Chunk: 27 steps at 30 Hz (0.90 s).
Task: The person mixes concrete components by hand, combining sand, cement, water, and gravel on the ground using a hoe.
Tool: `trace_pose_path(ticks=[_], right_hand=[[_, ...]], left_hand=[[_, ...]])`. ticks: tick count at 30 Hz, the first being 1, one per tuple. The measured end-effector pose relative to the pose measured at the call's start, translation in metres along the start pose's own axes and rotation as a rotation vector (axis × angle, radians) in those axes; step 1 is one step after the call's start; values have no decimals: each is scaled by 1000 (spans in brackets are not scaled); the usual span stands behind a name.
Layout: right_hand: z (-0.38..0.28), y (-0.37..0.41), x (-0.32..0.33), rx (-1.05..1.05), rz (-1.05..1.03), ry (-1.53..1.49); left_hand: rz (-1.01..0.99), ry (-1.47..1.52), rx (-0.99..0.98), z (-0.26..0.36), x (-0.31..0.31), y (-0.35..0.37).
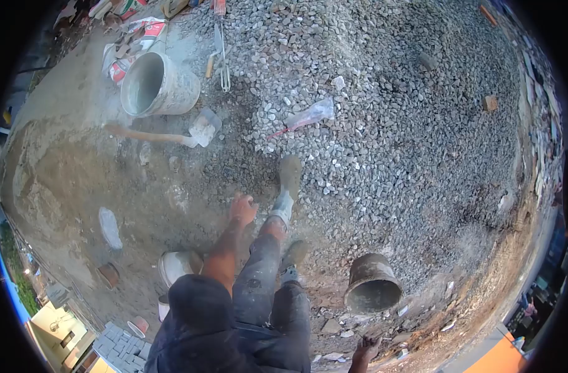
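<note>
My left hand (243,209) hangs over the dusty ground beside my forward leg, fingers loosely bent and nothing visible in them. Low at the right, my right hand (366,349) is small in view, its fingers partly apart, with no object seen in it. A grey bucket (372,273) lies near the right hand, its mouth facing me. Beyond the left hand is a hoe-like tool with a wooden handle (150,135) and a pale, caked blade (204,127). A whitish bucket (179,266) stands beside my left arm, partly hidden by my sleeve.
Grey gravel (383,124) spreads ahead and right. A large mortar-stained bucket (181,87), a trowel-like tool (225,78) and red-white bags (150,32) are at the upper left. A clear plastic piece (312,115) lies on the gravel. Left are a white bundle (110,228) and paving blocks (119,348).
</note>
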State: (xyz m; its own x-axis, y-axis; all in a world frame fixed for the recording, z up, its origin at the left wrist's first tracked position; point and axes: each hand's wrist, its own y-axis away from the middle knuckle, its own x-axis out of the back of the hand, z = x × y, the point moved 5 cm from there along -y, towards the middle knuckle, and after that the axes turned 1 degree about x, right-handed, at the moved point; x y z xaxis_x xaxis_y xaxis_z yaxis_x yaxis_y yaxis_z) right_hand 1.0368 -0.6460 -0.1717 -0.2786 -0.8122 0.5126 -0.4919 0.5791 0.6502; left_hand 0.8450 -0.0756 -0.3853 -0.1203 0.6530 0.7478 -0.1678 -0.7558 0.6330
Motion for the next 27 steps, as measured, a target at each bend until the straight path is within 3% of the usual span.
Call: trace_pose_path(ticks=[2,4,6,8,9,10,11,12,15,18,20,23,25,27], right_hand=[[-51,32,-22,40,91,23],[-80,68,-49,54,24,70],[-112,96,-89,65,6,133],[-138,131,-123,92,200,262],[-152,137,-144,88,226,294],[-167,143,-168,20,165,313],[-179,150,-180,-50,104,326],[-185,139,-185,58,105,337],[-197,134,-233,12,71,318],[-212,167,-305,70,-160,448],[-216,177,-326,105,-177,483],[-222,176,-340,144,-107,435],[-232,160,-347,136,-153,404],[-246,160,-368,244,-241,514]], left_hand=[[-61,-78,-131,65,-6,-74],[-173,-152,-161,129,-9,-141],[-161,-283,-195,175,-28,-206],[-181,-311,-218,220,-43,-246],[-190,-226,-271,241,-50,-256],[-326,-186,-264,269,-41,-257],[-313,-66,-285,288,-51,-258],[-367,18,-315,308,-57,-254],[-327,352,-453,373,-82,-220],[-142,561,-325,376,-53,-208],[14,199,-195,327,-42,-222],[-37,-51,-94,259,-44,-253],[-422,-75,-3,243,-62,-268],[-332,-51,-157,283,-56,-267]])
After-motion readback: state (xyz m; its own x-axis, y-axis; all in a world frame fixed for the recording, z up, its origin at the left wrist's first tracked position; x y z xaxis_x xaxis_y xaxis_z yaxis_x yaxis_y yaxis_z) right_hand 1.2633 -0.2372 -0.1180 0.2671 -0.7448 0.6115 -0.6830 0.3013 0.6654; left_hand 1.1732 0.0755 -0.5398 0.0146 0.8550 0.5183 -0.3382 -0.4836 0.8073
